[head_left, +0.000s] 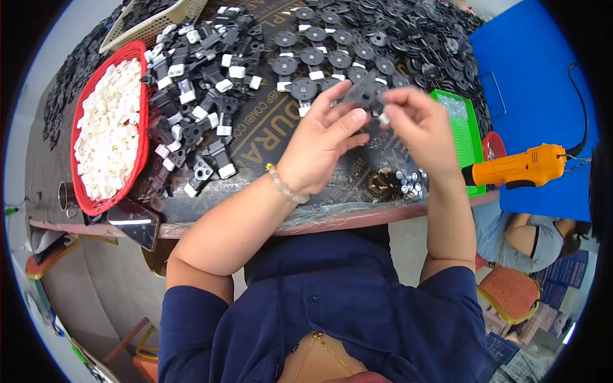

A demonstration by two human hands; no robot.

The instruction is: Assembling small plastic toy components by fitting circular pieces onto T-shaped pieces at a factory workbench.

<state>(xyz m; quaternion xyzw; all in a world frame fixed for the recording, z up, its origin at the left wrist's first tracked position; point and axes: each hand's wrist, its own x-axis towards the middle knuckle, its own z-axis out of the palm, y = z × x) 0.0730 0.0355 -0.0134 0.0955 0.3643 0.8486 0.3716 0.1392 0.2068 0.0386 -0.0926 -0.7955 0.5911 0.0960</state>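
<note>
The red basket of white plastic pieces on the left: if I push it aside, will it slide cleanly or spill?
The red basket is heaped with small white pieces, so it probably slides as one load. Its rim looks low and the pile reaches it, so a jerk may shed some. Black parts crowd its right side and would likely snag.

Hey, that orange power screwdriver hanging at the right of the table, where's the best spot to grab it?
Probably the thick orange body of the power screwdriver, taken from above. It lies roughly level, black nose pointing left toward the green tray, cord trailing off its right end, so the barrel's middle is bare for the right hand.
</note>
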